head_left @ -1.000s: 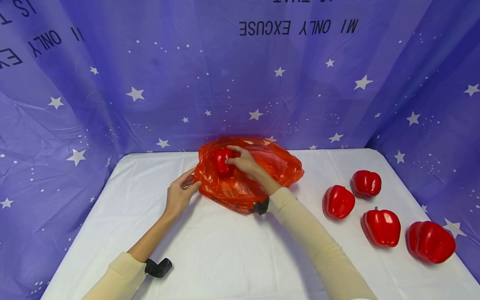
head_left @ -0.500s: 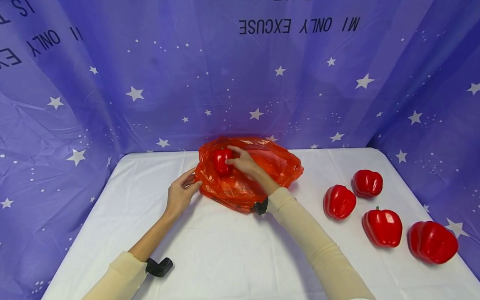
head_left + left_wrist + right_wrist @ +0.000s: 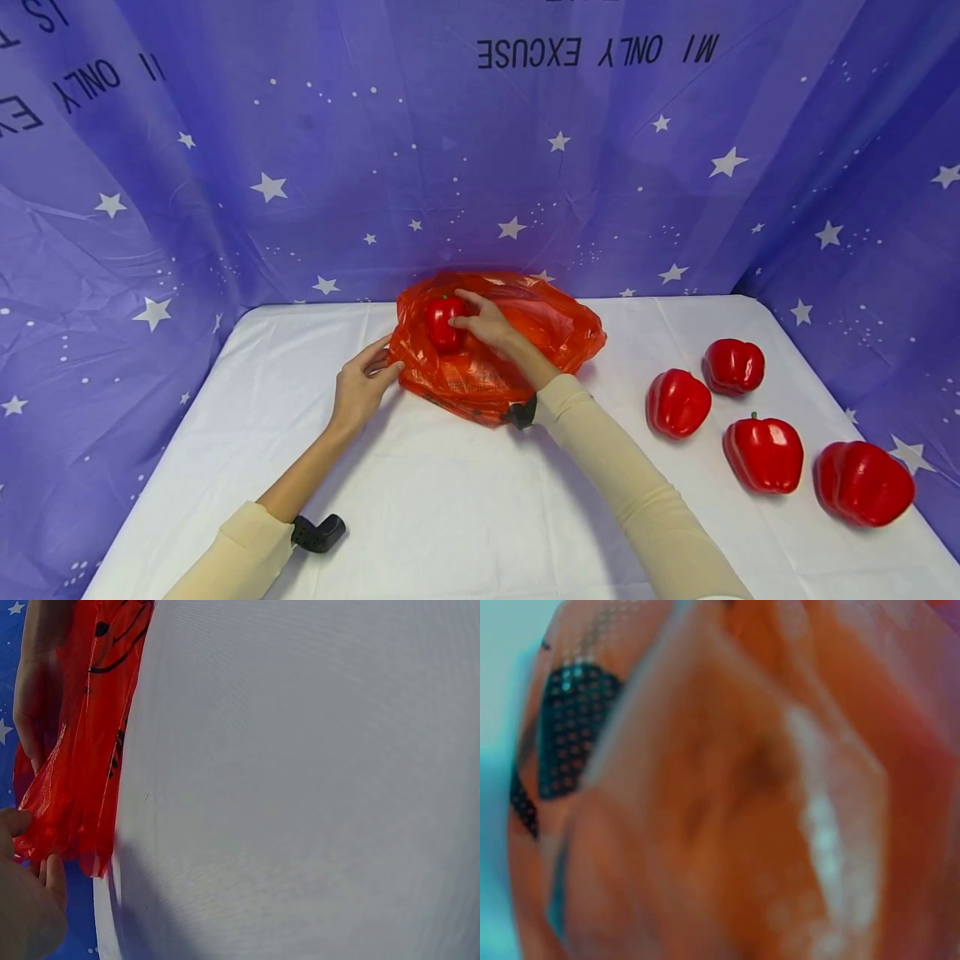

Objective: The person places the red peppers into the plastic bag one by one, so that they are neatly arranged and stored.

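Observation:
A crumpled red plastic bag (image 3: 566, 329) lies open at the back middle of the table. My left hand (image 3: 357, 392) pinches its left edge; the left wrist view has the thumb on one side of the film (image 3: 82, 772) and fingertips on the other. Inside the bag's mouth, my right hand (image 3: 487, 323) holds a red bell pepper (image 3: 443, 325) with a green stem, thumb and fingers on its right side. Folds of the bag (image 3: 727, 795) fill the right wrist view, blurred, hiding hand and pepper there.
Several more red bell peppers stand on the right of the white-covered table (image 3: 450, 517): one nearest the bag (image 3: 678, 404), others toward the right edge (image 3: 864, 483). Behind hangs a blue-purple curtain (image 3: 450, 192) with white stars; the bag reaches close to it.

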A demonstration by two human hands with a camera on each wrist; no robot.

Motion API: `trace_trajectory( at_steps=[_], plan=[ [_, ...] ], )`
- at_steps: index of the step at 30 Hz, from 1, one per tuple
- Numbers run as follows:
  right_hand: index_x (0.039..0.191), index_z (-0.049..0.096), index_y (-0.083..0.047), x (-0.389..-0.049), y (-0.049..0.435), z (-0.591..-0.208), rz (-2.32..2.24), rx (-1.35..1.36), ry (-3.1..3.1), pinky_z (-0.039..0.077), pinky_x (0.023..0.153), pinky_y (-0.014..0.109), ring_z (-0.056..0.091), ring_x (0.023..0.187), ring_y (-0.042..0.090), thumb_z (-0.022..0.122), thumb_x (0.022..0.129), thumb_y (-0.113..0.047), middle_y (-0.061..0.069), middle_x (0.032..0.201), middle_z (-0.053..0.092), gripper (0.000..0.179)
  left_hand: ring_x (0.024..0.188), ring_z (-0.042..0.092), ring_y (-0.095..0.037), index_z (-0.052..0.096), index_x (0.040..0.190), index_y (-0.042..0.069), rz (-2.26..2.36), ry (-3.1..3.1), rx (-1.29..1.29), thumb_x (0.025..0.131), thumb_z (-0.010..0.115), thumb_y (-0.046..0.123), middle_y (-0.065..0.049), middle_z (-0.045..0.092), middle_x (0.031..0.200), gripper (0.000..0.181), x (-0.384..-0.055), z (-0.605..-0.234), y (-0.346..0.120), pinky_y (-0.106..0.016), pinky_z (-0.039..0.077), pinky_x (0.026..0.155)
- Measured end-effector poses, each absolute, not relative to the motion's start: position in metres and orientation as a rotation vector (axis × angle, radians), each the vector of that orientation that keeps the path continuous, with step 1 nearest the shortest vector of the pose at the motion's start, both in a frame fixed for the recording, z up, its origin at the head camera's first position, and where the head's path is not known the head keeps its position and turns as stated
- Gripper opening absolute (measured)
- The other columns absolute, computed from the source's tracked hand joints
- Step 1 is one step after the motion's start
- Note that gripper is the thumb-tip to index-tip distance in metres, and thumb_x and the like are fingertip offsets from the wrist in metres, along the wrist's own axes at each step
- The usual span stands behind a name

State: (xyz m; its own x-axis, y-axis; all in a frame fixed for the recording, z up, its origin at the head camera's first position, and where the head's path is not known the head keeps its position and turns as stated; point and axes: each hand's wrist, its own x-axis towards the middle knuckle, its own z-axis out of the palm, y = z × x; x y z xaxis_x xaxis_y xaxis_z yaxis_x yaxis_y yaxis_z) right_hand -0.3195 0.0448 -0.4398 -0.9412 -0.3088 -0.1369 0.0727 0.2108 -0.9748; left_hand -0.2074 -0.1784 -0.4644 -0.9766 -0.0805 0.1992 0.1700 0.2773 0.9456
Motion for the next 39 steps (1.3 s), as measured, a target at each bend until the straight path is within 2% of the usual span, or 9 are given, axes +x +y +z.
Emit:
trace_trajectory(
  at_steps=[8,21,27,33,39],
  plan=[
    [0.152,0.044,-0.015,-0.316,0.049,-0.433,-1.771,-0.196,2.206,0.030,0.116,0.050,0.037,0.139,0.033,0.070,0.094,-0.015,0.010,0.155,0.037,0.063,0.109,0.062,-0.032,0.059,0.139,0.004,-1.769,-2.324,-0.091,0.092,0.071,0.003,-0.023,0.065,0.119,0.048,-0.206,-0.462,-0.178,-0.014,0.051,0.087],
    [0.146,0.052,-0.010,-0.287,0.065,-0.405,-1.831,-0.221,2.192,0.038,0.112,0.046,0.044,0.134,0.032,0.069,0.095,-0.016,0.009,0.148,0.048,0.055,0.109,0.062,-0.031,0.059,0.139,0.005,-1.754,-2.330,-0.085,0.092,0.071,0.003,-0.022,0.066,0.119,0.049,-0.206,-0.464,-0.178,-0.014,0.051,0.088],
    [0.140,0.058,-0.012,-0.265,0.088,-0.386,-1.862,-0.260,2.131,0.044,0.107,0.045,0.056,0.123,0.027,0.068,0.096,-0.017,0.009,0.144,0.052,0.046,0.110,0.062,-0.033,0.060,0.138,0.004,-1.748,-2.332,-0.072,0.092,0.071,0.004,-0.023,0.066,0.118,0.048,-0.206,-0.465,-0.178,-0.014,0.050,0.089],
    [0.136,0.062,-0.014,-0.243,0.121,-0.369,-1.876,-0.312,2.154,0.045,0.105,0.047,0.058,0.120,0.027,0.069,0.095,-0.017,0.006,0.139,0.055,0.042,0.110,0.063,-0.034,0.060,0.138,0.004,-1.737,-2.341,-0.075,0.092,0.071,0.004,-0.023,0.066,0.118,0.048,-0.206,-0.465,-0.177,-0.014,0.051,0.088],
    [0.138,0.060,-0.010,-0.219,0.158,-0.357,-1.913,-0.390,2.197,0.048,0.103,0.037,0.056,0.122,0.023,0.068,0.096,-0.016,0.006,0.136,0.060,0.043,0.109,0.063,-0.031,0.060,0.138,0.005,-1.732,-2.349,-0.086,0.092,0.072,0.004,-0.021,0.067,0.118,0.048,-0.207,-0.464,-0.177,-0.015,0.051,0.088]
  ],
)
